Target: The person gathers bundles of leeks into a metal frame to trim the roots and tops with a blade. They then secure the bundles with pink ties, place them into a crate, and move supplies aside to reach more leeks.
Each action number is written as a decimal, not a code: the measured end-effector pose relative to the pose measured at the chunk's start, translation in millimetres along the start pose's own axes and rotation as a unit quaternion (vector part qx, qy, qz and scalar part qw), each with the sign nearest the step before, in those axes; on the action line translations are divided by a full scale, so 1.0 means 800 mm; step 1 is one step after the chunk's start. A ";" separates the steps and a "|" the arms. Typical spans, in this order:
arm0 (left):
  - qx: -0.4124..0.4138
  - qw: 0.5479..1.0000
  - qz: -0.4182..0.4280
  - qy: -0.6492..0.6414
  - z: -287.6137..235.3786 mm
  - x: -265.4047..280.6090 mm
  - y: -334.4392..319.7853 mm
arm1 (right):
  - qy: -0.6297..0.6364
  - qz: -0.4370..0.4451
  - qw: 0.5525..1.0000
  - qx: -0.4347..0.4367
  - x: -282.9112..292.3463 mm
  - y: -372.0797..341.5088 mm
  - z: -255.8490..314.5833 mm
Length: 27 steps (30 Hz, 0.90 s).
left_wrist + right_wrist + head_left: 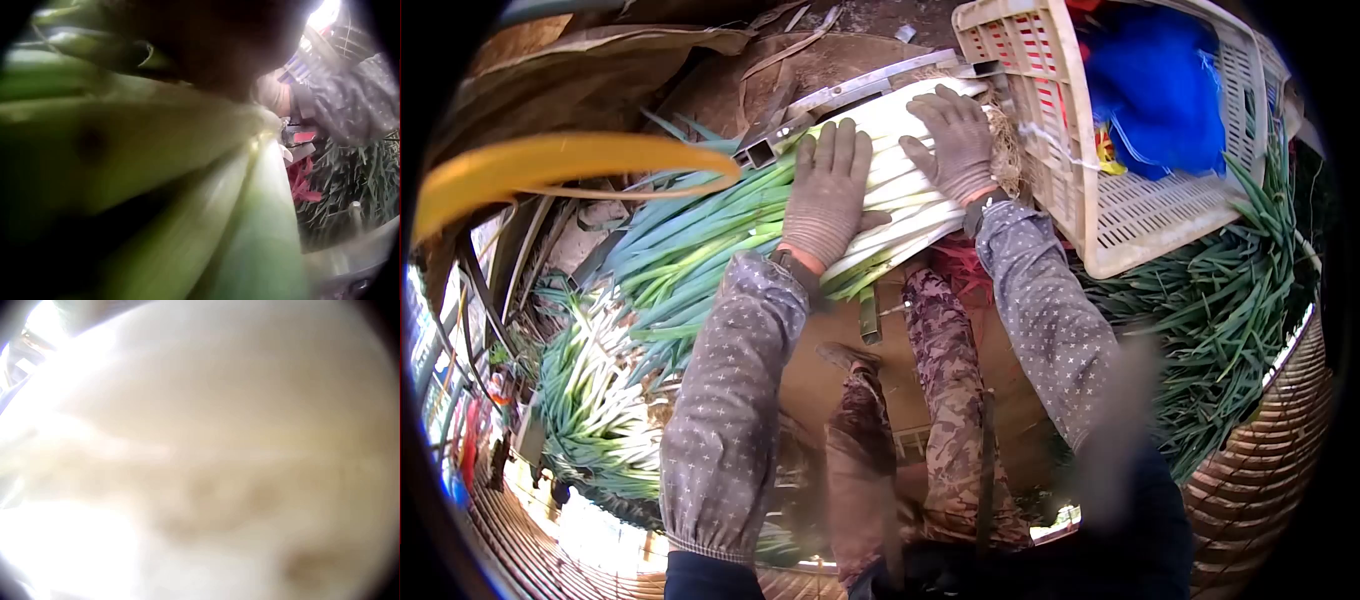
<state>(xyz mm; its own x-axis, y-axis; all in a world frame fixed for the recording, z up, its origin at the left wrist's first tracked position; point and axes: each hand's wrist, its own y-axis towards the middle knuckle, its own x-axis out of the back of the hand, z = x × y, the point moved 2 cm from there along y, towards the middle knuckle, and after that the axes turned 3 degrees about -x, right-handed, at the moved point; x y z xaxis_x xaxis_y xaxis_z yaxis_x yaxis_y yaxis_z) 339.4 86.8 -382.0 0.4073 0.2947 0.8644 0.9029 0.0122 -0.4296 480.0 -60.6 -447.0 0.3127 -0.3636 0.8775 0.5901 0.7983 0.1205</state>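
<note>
A thick bundle of long green onions [900, 195] lies across a low metal frame [870, 85], white stems to the right and green leaves to the left. My gloved left hand [830, 185] rests on it where white turns to green, fingers straight and pointing away from me. Further right, my gloved right hand [955, 145] presses on the white stems close to the roots [1004, 150], its fingers extended and thumb out to the side. Up close in the left wrist view, the onion stalks [262, 212] fill most of the picture. The right wrist view is a pale blur.
A white plastic crate [1085, 190] with blue cloth [1160, 90] inside stands at the right. More green onions lie in piles at the left [600, 390] and right [1200, 310]. A yellow curved band [570, 170] crosses the upper left. Red strands [962, 268] hang below the bundle.
</note>
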 end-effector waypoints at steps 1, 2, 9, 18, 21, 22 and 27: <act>-0.004 1.000 0.002 0.001 -0.001 -0.006 0.000 | 0.011 0.006 1.000 -0.007 0.003 -0.001 0.001; -0.007 1.000 0.003 0.002 0.000 -0.011 0.001 | 0.015 0.006 1.000 -0.008 0.004 -0.002 0.001; 0.002 1.000 -0.022 -0.002 0.005 -0.011 0.005 | 0.071 -0.074 0.981 -0.166 0.071 -0.064 0.063; 0.005 0.998 -0.051 0.023 -0.009 -0.001 0.001 | 0.424 -0.006 0.662 -0.618 0.002 -0.236 0.114; 0.008 0.998 -0.056 0.018 -0.015 0.006 0.002 | 0.506 -0.044 0.533 -0.676 -0.007 -0.185 0.099; 0.009 0.998 -0.063 0.016 -0.018 0.010 0.005 | 0.478 -0.094 0.543 -0.684 -0.018 -0.183 0.095; 0.055 0.998 0.032 -0.002 -0.032 0.028 0.018 | 0.501 -0.137 0.525 -0.674 0.003 -0.186 0.092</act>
<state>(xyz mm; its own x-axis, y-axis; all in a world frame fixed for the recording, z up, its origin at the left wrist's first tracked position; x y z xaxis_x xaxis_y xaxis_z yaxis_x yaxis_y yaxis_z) 365.2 69.6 -361.9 0.4635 0.3018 0.8331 0.8543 0.0975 -0.5106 338.5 -145.3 -428.5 -0.0857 -0.9855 0.1465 0.4945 -0.1697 -0.8525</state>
